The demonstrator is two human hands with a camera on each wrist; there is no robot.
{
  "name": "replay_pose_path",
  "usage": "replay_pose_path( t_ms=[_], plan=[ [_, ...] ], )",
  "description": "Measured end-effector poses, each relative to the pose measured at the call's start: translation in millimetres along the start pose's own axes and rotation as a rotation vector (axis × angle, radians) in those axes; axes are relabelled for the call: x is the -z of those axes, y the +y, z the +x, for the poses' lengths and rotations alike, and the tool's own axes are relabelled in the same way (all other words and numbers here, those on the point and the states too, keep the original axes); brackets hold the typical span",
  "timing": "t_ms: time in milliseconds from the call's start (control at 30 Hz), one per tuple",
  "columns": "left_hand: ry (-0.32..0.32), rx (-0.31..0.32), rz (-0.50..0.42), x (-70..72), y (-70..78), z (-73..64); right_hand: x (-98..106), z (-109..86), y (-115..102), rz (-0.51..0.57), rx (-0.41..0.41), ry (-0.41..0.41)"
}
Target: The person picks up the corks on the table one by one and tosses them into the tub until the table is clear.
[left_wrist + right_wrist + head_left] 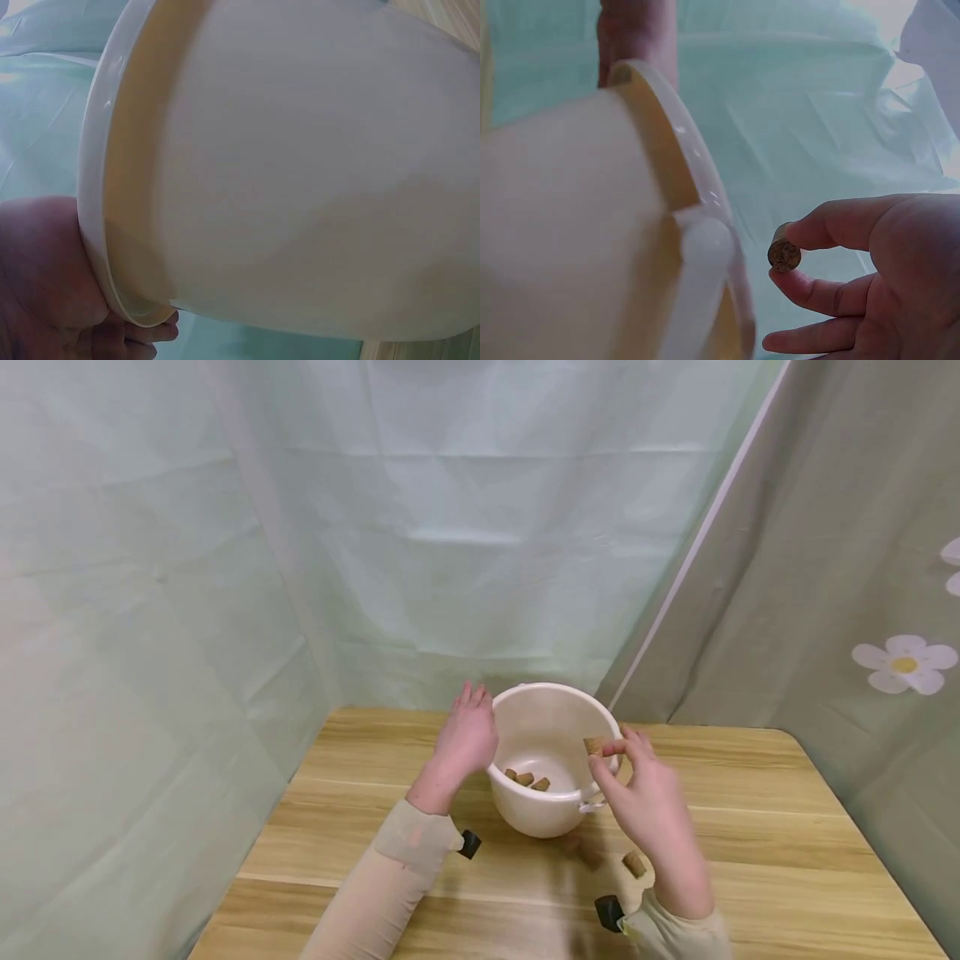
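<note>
A white bucket stands upright on the wooden table, its mouth facing up. My left hand grips its rim on the left side; the left wrist view shows the fingertips past the rim edge. Between thumb and forefinger, my right hand pinches a cork at the bucket's right rim. The right wrist view shows the end face of this cork, with the other fingers spread. Inside the bucket, a few corks lie on the bottom. Another cork lies on the table below my right hand.
The wooden table has rounded far corners. Pale green sheeting hangs behind it and to the left, and a grey curtain with white flowers hangs on the right. A white handle is fixed to the bucket near the right hand.
</note>
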State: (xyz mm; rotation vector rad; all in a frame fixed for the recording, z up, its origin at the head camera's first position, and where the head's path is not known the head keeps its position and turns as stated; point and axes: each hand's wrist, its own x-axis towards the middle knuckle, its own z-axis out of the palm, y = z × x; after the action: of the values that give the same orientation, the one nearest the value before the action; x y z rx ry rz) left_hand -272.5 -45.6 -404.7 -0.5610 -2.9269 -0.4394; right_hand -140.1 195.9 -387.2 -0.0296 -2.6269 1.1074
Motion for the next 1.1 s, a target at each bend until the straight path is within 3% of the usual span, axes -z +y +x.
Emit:
replay_pose_path(
  t_ms=[300, 1100],
  plan=[
    [0.006, 0.004, -0.018, 0.0, -0.6, -1.7, -9.8, 0.8, 1.2, -0.023, 0.029, -0.003],
    [0.017, -0.009, -0.023, 1.9, 1.3, -3.6, -6.3, -0.2, 4.3, -0.054, 0.001, -0.024]
  ],
)
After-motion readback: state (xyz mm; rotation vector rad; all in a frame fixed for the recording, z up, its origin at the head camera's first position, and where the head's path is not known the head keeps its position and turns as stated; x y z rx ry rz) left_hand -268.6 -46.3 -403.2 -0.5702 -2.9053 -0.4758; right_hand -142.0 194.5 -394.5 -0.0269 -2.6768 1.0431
